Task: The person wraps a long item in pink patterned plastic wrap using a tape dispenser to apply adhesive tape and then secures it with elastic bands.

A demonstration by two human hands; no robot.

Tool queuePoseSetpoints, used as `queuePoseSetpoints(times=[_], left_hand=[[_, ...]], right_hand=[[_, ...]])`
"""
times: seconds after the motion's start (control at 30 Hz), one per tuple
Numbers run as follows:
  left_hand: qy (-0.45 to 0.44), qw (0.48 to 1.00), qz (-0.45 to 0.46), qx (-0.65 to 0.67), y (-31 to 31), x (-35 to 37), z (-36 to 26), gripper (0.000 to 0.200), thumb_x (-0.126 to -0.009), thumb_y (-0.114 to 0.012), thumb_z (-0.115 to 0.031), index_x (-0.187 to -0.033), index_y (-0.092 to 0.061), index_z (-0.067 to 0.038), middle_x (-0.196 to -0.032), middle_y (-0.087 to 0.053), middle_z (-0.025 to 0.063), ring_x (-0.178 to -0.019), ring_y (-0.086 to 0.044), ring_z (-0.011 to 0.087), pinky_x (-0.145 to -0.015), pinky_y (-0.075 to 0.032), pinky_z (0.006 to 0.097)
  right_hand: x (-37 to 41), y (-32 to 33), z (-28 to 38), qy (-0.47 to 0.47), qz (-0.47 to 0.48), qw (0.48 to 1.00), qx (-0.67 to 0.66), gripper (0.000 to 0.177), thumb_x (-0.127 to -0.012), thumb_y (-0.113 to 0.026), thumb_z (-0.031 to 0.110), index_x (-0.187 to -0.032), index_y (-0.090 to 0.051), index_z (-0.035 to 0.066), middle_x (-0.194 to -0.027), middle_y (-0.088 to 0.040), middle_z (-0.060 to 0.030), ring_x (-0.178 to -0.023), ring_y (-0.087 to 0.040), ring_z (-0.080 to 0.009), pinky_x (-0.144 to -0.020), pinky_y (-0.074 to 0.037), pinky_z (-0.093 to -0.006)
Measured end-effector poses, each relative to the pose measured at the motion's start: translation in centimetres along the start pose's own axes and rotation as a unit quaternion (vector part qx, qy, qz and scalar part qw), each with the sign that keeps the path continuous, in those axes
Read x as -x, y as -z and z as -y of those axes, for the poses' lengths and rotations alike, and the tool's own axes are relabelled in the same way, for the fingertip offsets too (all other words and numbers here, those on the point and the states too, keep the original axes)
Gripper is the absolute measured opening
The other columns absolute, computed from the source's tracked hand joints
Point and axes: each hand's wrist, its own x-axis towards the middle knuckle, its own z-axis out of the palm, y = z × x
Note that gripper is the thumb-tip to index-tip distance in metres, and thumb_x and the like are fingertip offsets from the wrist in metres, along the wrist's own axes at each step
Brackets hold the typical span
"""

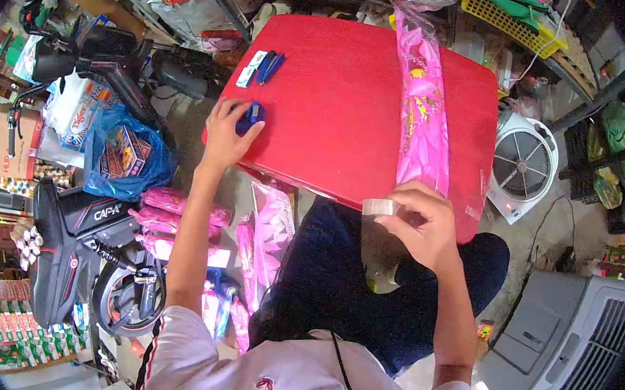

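Note:
Over the front right of the red table, my right hand pinches a roll of clear tape between thumb and fingers. A long pink package in clear plastic lies lengthwise on the table. Its near end is by my right hand, and clear film hangs below the table edge there. At the left edge, my left hand has its thumb and fingers around a small dark-blue object, whose kind I cannot make out. Beyond it lie blue pens or markers beside a small white-and-blue box.
A black electric bike stands at left with a blue plastic bag. More pink packages are under the table's near side. At right are a white fan and a grey air cooler. Crowded shelves line the back.

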Motion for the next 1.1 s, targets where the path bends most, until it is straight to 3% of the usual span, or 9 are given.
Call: queuePoseSetpoints(times=[0.17, 0.3, 0.47, 0.6, 0.63, 0.73, 0.77, 0.87, 1.1], left_hand=[[-0.018, 0.999, 0.029, 0.043, -0.9, 0.7, -5.8, 0.052, -0.081, -0.084, -0.038, -0.121, -0.073, -0.007, -0.125, -0.063, 0.0144, -0.122, -0.055, 0.0362, -0.104, -0.041, 0.0496], [-0.042, 0.994, 0.012, 0.098, -3.0, 1.7, -14.3, 0.052, -0.079, -0.085, -0.039, -0.121, -0.073, -0.009, -0.126, -0.061, 0.0128, -0.123, -0.053, 0.0357, -0.105, -0.039, 0.0503], [-0.031, 0.973, 0.001, 0.231, -2.6, 2.1, -20.5, 0.040, -0.082, -0.083, -0.021, -0.118, -0.073, -0.008, -0.127, -0.061, 0.0147, -0.128, -0.053, 0.0357, -0.109, -0.039, 0.0506], [0.026, 0.923, -0.026, 0.383, -0.1, 3.0, -19.5, 0.025, -0.084, -0.073, -0.005, -0.108, -0.071, -0.002, -0.122, -0.063, 0.0194, -0.117, -0.060, 0.0365, -0.103, -0.046, 0.0466], [0.017, 0.914, -0.021, 0.405, 1.4, 3.0, -19.8, 0.012, -0.091, -0.072, -0.008, -0.101, -0.070, -0.001, -0.105, -0.069, 0.0152, -0.094, -0.068, 0.0237, -0.084, -0.052, 0.0338], [0.147, 0.758, 0.278, 0.571, 1.8, 4.0, -19.9, 0.024, -0.101, -0.067, -0.022, -0.106, -0.068, 0.001, -0.098, -0.068, 0.0065, -0.093, -0.065, 0.0157, -0.080, -0.051, 0.0314], [0.158, 0.758, 0.281, 0.567, 1.8, 3.7, -20.5, 0.027, -0.101, -0.070, -0.027, -0.102, -0.067, 0.000, -0.092, -0.066, 0.0018, -0.083, -0.063, 0.0090, -0.074, -0.050, 0.0261], [0.152, 0.793, 0.219, 0.548, 1.2, 3.2, -21.1, 0.032, -0.092, -0.081, -0.031, -0.092, -0.072, -0.001, -0.074, -0.066, 0.0000, -0.066, -0.059, 0.0049, -0.056, -0.045, 0.0242], [0.184, 0.724, 0.322, 0.582, 1.3, 1.6, -21.0, 0.039, -0.093, -0.078, -0.038, -0.092, -0.071, -0.001, -0.074, -0.067, 0.0020, -0.061, -0.061, 0.0072, -0.050, -0.046, 0.0236]], right_hand=[[0.4, 0.3, -1.1, -0.048, -0.018, 0.994, -0.100, 0.024, -0.081, -0.087, 0.010, -0.099, -0.074, 0.001, -0.092, -0.071, -0.0071, -0.079, -0.066, -0.0150, -0.068, -0.051, -0.0282], [0.1, 0.4, -1.1, -0.022, -0.015, 0.998, -0.060, 0.024, -0.080, -0.087, 0.011, -0.098, -0.075, 0.001, -0.093, -0.072, -0.0079, -0.083, -0.067, -0.0162, -0.071, -0.051, -0.0294], [-0.3, -0.1, -0.9, -0.003, -0.024, 0.998, -0.052, 0.025, -0.080, -0.087, 0.011, -0.099, -0.075, 0.002, -0.094, -0.072, -0.0090, -0.084, -0.068, -0.0184, -0.072, -0.051, -0.0310], [-0.6, -0.2, -0.2, -0.010, -0.006, 1.000, -0.009, 0.024, -0.080, -0.086, 0.009, -0.100, -0.076, 0.001, -0.095, -0.072, -0.0097, -0.085, -0.068, -0.0192, -0.072, -0.051, -0.0306], [-0.7, -0.3, -0.3, -0.002, -0.007, 1.000, -0.007, 0.023, -0.081, -0.085, 0.008, -0.100, -0.075, 0.001, -0.096, -0.072, -0.0094, -0.085, -0.068, -0.0183, -0.072, -0.051, -0.0295], [-0.9, -0.6, -0.1, 0.012, -0.002, 1.000, 0.025, 0.022, -0.082, -0.083, 0.007, -0.101, -0.075, 0.000, -0.096, -0.072, -0.0099, -0.084, -0.067, -0.0186, -0.071, -0.050, -0.0292], [-1.1, -0.6, 0.1, 0.016, 0.000, 0.999, 0.041, 0.021, -0.082, -0.082, 0.007, -0.101, -0.075, 0.001, -0.096, -0.072, -0.0103, -0.084, -0.067, -0.0192, -0.071, -0.051, -0.0296], [-1.0, -1.0, -0.1, 0.014, 0.003, 0.998, 0.065, 0.022, -0.082, -0.084, 0.009, -0.100, -0.075, 0.002, -0.093, -0.071, -0.0112, -0.082, -0.070, -0.0223, -0.068, -0.053, -0.0327], [-1.1, -1.1, -0.5, 0.043, -0.012, 0.996, 0.078, 0.022, -0.082, -0.084, 0.012, -0.099, -0.075, 0.002, -0.092, -0.070, -0.0106, -0.083, -0.070, -0.0232, -0.070, -0.055, -0.0350]])
